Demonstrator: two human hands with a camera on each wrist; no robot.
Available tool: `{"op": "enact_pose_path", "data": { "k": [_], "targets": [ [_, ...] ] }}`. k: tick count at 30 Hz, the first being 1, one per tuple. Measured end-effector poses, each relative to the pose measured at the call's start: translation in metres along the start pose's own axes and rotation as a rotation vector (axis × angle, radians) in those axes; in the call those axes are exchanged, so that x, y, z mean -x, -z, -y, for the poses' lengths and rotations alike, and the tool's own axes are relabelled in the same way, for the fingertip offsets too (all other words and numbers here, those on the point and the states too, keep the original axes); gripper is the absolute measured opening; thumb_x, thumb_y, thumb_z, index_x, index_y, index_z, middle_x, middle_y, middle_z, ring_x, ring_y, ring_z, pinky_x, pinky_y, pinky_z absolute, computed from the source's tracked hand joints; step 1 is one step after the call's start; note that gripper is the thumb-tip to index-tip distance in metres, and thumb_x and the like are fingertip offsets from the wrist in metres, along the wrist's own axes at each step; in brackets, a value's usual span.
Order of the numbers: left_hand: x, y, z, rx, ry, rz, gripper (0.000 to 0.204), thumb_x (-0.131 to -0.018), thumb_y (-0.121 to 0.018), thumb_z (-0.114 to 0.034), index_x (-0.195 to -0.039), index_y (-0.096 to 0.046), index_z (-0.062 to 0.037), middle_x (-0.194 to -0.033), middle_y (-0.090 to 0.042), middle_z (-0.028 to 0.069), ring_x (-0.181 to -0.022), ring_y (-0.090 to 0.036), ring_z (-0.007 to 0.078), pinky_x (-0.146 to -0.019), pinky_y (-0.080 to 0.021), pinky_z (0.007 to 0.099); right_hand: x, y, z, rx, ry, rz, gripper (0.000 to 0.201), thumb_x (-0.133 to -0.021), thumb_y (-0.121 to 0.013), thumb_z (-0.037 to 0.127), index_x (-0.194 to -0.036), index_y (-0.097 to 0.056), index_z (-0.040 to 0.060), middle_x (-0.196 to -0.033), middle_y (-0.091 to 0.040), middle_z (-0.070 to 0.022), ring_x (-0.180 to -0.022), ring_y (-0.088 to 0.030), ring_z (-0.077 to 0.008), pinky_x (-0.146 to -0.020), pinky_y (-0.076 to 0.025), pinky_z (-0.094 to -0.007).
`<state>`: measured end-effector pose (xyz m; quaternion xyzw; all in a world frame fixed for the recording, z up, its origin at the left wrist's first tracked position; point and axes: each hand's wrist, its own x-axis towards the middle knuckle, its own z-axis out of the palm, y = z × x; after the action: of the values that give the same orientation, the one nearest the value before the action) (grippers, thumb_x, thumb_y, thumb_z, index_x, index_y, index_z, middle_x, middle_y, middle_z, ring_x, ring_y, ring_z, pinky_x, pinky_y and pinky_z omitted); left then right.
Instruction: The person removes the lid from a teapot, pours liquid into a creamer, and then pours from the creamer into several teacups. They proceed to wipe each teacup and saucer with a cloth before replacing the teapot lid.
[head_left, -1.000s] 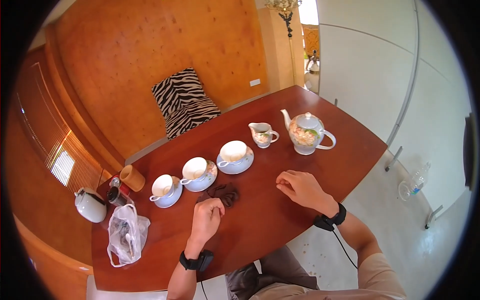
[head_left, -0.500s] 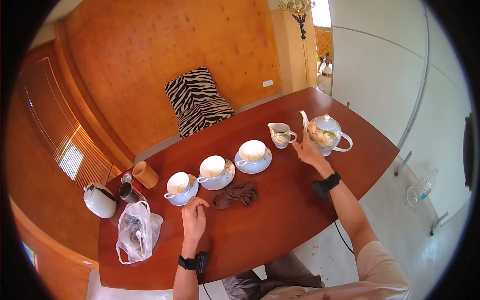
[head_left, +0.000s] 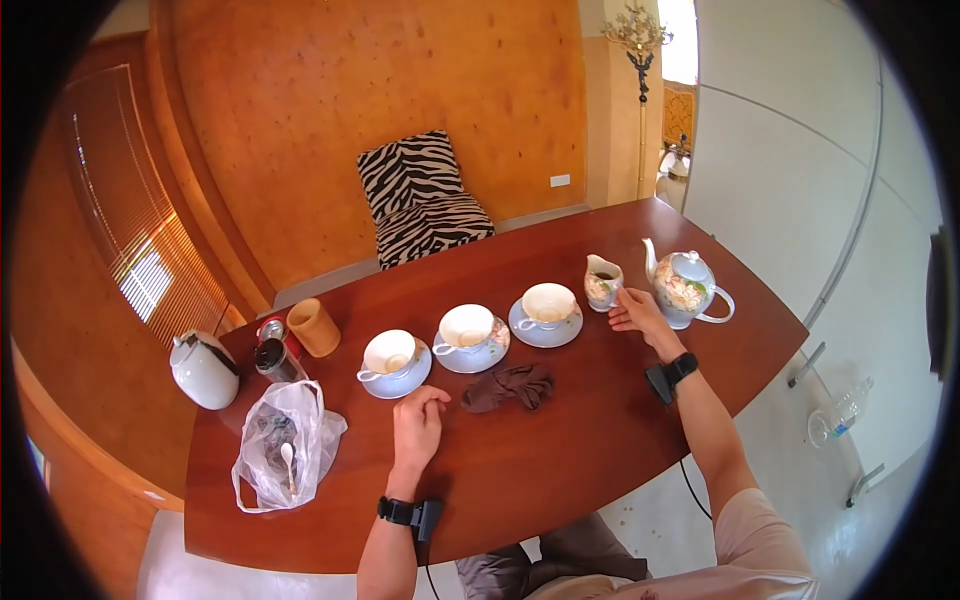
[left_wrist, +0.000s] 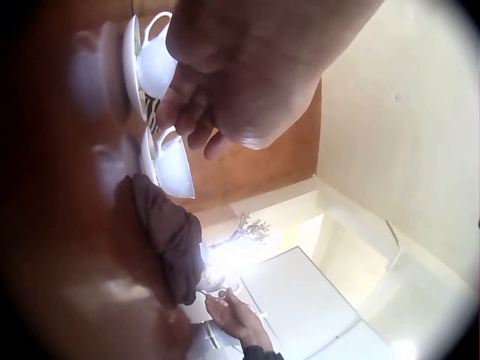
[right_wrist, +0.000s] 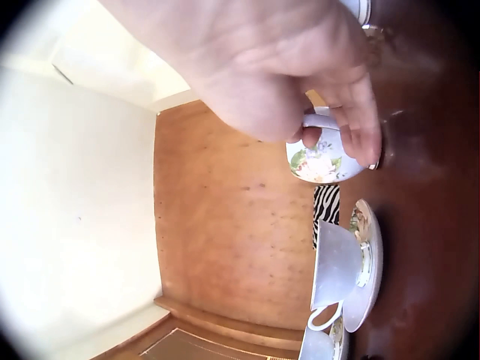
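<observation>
Near a white-and-pale-blue porcelain cup (head_left: 390,352), the left hand (head_left: 417,430), fingers loosely curled, holds nothing; a crumpled dark-brown cloth (head_left: 508,388) lies beyond. A floral white porcelain jug (head_left: 600,287) stands on the red-brown table (head_left: 590,450), its handle (right_wrist: 321,120) pinched by the right hand (head_left: 644,316), near a round floral teapot (head_left: 682,285).

The right hand (right_wrist: 292,75) hides part of the milk jug (right_wrist: 316,166).

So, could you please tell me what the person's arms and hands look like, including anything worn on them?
The left hand and right hand are ungloved. A black wristband with a boxy dark device is on each arm, and a thin black cable hangs below. A short beige sleeve shows on the right.
</observation>
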<state>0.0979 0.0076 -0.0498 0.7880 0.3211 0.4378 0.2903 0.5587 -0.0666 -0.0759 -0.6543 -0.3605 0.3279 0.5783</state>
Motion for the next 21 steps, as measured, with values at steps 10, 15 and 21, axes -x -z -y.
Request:
{"op": "enact_pose_path", "data": {
  "k": [10,15,21],
  "targets": [
    [0.003,-0.004,-0.009,-0.003,-0.042,0.001,0.015,-0.089,-0.053,0.007,-0.094,-0.068,0.0033,-0.083,-0.068,0.0174,-0.075,-0.068,0.0318,-0.069,-0.054,0.0396,0.084,0.010,0.047,0.107,0.047,-0.016,0.042,-0.106,-0.051,0.041,-0.102,-0.062,0.0012,-0.080,-0.069,-0.0104,-0.065,-0.069,-0.0163,-0.059,-0.060,-0.0291],
    [0.005,-0.006,-0.027,-0.018,-0.111,0.009,0.030,-0.092,-0.059,0.000,-0.122,-0.064,-0.0001,-0.105,-0.070,0.0190,-0.089,-0.070,0.0354,-0.075,-0.056,0.0425,0.121,-0.033,0.095,0.149,0.116,0.118,0.048,-0.107,-0.049,0.044,-0.102,-0.063,-0.0011,-0.076,-0.068,-0.0091,-0.064,-0.068,-0.0149,-0.059,-0.059,-0.0274],
    [0.013,-0.002,-0.057,-0.182,-0.258,0.058,0.075,-0.092,-0.068,-0.010,-0.157,-0.030,-0.0082,-0.151,-0.041,0.0288,-0.135,-0.046,0.0458,-0.103,-0.048,0.0480,0.127,-0.120,0.115,0.140,0.197,0.290,0.045,-0.108,-0.049,0.039,-0.104,-0.063,-0.0039,-0.077,-0.068,-0.0094,-0.065,-0.069,-0.0147,-0.058,-0.059,-0.0275]
  ]
}}
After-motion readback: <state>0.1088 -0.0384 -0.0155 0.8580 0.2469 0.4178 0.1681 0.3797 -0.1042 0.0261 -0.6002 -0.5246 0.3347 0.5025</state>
